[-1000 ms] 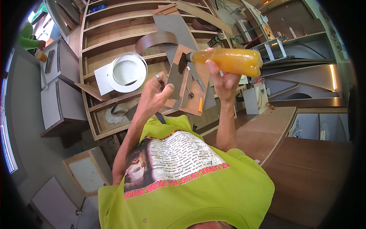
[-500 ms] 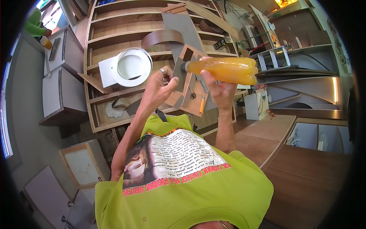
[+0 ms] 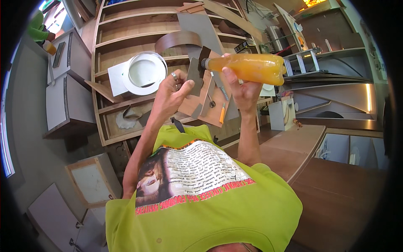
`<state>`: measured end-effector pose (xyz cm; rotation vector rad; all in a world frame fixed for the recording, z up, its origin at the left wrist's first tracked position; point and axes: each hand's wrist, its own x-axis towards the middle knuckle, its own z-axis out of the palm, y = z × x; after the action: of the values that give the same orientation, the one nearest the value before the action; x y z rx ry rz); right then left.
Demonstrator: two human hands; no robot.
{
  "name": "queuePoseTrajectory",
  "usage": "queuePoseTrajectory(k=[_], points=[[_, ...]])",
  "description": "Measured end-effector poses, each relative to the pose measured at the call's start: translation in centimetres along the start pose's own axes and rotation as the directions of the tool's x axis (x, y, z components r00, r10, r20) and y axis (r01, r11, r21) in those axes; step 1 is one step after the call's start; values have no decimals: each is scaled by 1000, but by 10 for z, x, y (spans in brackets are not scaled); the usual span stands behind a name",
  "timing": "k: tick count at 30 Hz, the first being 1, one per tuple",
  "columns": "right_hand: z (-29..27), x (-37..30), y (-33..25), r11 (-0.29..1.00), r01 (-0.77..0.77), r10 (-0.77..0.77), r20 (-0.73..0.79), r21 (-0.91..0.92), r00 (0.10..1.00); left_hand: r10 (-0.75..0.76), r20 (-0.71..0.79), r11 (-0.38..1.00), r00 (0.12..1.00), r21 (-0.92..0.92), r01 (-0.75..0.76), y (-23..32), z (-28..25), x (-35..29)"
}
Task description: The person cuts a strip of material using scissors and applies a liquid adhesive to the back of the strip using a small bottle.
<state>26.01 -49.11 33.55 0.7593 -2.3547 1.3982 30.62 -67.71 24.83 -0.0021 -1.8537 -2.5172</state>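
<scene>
My right hand point(image 3: 244, 90) is wrapped round a clear plastic bottle point(image 3: 247, 68) of orange-yellow liquid. The bottle lies nearly level, its narrow grey neck pointing left. My left hand point(image 3: 173, 94), with a ring on one finger, pinches a thin grey laminate piece point(image 3: 193, 79) between thumb and fingers. The bottle's mouth is right beside this piece's upper right edge; whether they touch I cannot tell. Below the hands, scissors point(image 3: 212, 102) and an orange-handled cutter point(image 3: 222, 114) lie on a brown board point(image 3: 213, 112).
A wooden frame point(image 3: 140, 40) with several compartments lies beneath the hands. On it rest a white ring-shaped piece point(image 3: 162, 77), a curved brown strip point(image 3: 178, 38) and a long grey panel point(image 3: 201, 31). A brown worktop point(image 3: 289, 145) stands at right. Someone in a green sleeve point(image 3: 37, 27) is at far left.
Both hands have shifted slightly upward in the view. The bottle has risen with the right hand, and the grey piece with the left now stands more upright.
</scene>
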Motion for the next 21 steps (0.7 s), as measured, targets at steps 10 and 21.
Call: queuePoseTrajectory(k=[10, 21], points=[[10, -8, -3, 1000, 8, -7, 54, -20, 999, -60, 12, 996, 998, 69, 59, -6, -2, 2], [20, -10, -1, 994, 110, -111, 17, 3, 994, -74, -17, 996, 997, 55, 75, -4, -1, 4]])
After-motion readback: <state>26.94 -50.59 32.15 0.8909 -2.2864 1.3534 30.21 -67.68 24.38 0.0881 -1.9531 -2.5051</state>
